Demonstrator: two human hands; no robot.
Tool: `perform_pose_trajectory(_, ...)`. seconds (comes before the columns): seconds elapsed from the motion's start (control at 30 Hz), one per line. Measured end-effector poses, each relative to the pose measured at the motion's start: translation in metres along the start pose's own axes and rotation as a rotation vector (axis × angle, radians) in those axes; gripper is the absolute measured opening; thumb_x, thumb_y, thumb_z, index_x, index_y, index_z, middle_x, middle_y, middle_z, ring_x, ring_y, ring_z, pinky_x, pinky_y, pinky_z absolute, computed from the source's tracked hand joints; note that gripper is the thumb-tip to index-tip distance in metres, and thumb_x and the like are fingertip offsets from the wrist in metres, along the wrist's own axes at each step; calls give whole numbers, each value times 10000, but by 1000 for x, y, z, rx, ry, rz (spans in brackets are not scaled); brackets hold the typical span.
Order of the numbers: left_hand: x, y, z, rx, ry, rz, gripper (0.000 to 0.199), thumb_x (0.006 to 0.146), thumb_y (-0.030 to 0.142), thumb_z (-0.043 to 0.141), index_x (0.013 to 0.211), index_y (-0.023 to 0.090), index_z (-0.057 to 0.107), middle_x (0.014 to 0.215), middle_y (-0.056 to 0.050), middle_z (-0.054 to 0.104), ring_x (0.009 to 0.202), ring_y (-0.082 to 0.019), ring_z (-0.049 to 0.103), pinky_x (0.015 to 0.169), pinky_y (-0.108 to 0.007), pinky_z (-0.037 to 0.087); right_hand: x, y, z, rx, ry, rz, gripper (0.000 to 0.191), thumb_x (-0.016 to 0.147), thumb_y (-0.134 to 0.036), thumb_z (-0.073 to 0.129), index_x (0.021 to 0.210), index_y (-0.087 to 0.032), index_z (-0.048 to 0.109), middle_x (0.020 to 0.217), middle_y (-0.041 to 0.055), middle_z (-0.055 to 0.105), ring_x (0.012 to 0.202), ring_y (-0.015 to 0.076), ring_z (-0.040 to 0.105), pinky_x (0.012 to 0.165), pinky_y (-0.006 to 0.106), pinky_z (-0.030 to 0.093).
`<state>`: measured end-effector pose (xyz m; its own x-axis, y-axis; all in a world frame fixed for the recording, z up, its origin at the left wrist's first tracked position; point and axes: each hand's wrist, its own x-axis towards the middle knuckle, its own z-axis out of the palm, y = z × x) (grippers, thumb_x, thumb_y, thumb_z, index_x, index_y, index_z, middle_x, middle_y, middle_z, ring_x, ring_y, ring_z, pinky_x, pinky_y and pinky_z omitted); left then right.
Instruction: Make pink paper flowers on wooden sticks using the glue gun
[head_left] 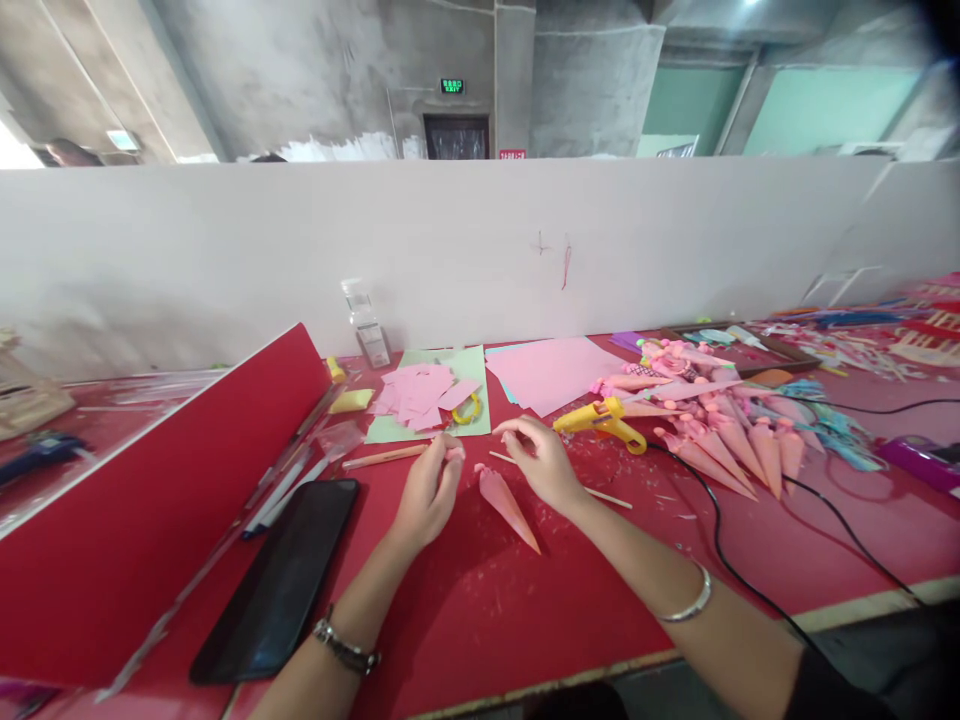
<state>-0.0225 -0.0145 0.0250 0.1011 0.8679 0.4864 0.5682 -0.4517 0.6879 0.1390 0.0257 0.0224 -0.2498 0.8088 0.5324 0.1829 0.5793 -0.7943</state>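
Note:
On the red table (480, 620) a pink paper cone (508, 508) lies between my hands, its tip pointing toward the lower right. My left hand (435, 480) is just left of it, fingers curled together; whether something small is between them cannot be made out. To the right of the cone, my right hand (541, 460) has its fingers bent and pressed together above a thin wooden stick (609, 498), and anything in them is too small to name. A yellow glue gun (604, 420) rests beyond my right hand. Neither hand touches the cone.
Many pink cones (739, 440) are heaped at the right, near black cables. Pink paper pieces (420, 393) lie on a green sheet (390, 430). A black phone (277, 580) and red divider (172, 500) stand at left. A clear bottle (367, 325) is near the white partition (450, 250).

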Motion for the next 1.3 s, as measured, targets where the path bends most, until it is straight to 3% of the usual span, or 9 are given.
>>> perform_pose_trajectory(0.1,0,-4,-2,-44,2,-17,232,846,257,246,665,180,368,591,30,385,534,-98,367,531,-218,309,0,1,-1,-6,-27,-8,183,803,-184,424,860,-198,597,810,31,547,775,143,540,698,257,436)
perform_pose_trajectory(0.27,3,-6,1,70,-43,-33,253,824,293,345,599,178,353,545,46,358,514,-92,354,505,-204,278,-3,1,5,-2,-62,21,219,768,-117,442,864,-208,617,878,37,492,845,137,526,733,251,454)
perform_pose_trajectory(0.5,5,-9,6,58,-123,-67,224,847,233,293,957,178,480,683,13,508,640,-117,478,605,-204,353,-4,6,7,56,-103,33,182,792,-163,445,854,-193,613,876,39,550,814,128,547,690,228,459)
perform_pose_trajectory(0.63,6,-9,4,141,-85,-59,201,820,226,338,869,170,525,745,-13,553,685,-134,497,612,-211,351,-4,5,6,17,-95,46,168,780,-148,458,869,-182,596,814,28,576,747,125,552,672,234,448)
perform_pose_trajectory(0.83,4,-8,4,232,-140,-100,259,823,317,334,683,169,492,572,17,491,533,-125,453,504,-208,298,-5,3,7,-90,-85,7,172,769,-130,464,837,-182,613,780,27,557,733,129,540,665,234,425)
perform_pose_trajectory(1.0,2,-16,7,171,-186,-122,243,834,213,250,996,175,427,620,16,500,553,-132,481,533,-211,332,-5,5,6,-81,-94,50,204,827,-196,397,874,-178,595,725,20,593,668,120,559,619,217,414)
perform_pose_trajectory(1.13,2,-18,7,179,-186,-108,301,822,176,229,1070,150,398,668,-14,522,611,-145,501,577,-223,356,-7,3,4,-175,-136,82,310,863,-294,338,699,-166,569,516,-18,527,505,106,513,516,203,364)
perform_pose_trajectory(1.2,2,-17,6,209,-216,-142,280,830,216,254,1036,170,437,693,-23,551,621,-150,513,570,-221,349,-7,2,4,-226,-148,60,278,843,-296,386,664,-168,557,550,-13,548,530,111,519,519,203,358)
perform_pose_trajectory(1.3,3,-13,6,288,-244,-180,242,832,310,307,936,199,496,710,-21,581,634,-151,529,555,-210,325,-7,2,4,-237,-149,8,158,814,-217,430,768,-179,576,719,9,605,665,126,552,611,211,390)
